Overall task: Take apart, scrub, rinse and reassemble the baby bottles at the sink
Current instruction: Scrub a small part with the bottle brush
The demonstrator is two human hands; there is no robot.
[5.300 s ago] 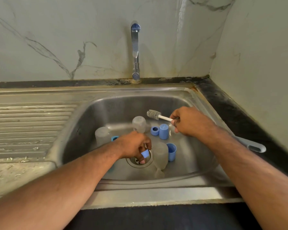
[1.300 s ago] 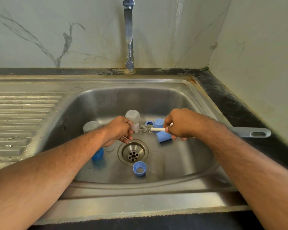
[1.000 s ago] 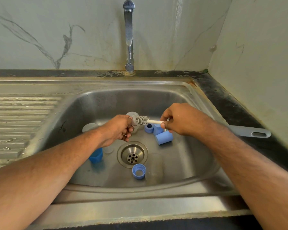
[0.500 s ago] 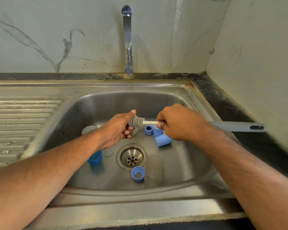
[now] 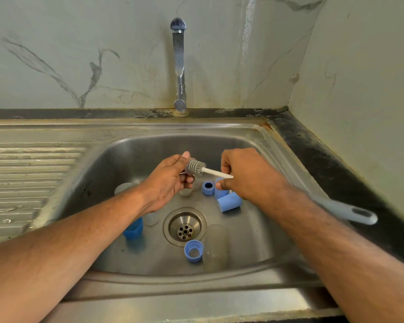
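The left hand (image 5: pixel 168 180) holds a small clear part between thumb and curled fingers; what part it is I cannot tell, it is mostly hidden. The right hand (image 5: pixel 245 173) pinches the white handle of a small brush (image 5: pixel 197 167), and the grey bristle head touches the part in the left hand. Both hands are close together above the far half of the sink (image 5: pixel 261 145).

On the sink floor, right of the hands, lie a blue ring (image 5: pixel 208 188) and a blue cap (image 5: pixel 229 202) on its side. Near the drain (image 5: pixel 184 227) lie a blue collar (image 5: pixel 193 251) and, just beside it, a clear bottle (image 5: pixel 216 245). At left stands a blue cup (image 5: pixel 133 229). A grey handle (image 5: pixel 350 212) rests on the right rim. The tap (image 5: pixel 179 64) is at the far wall.
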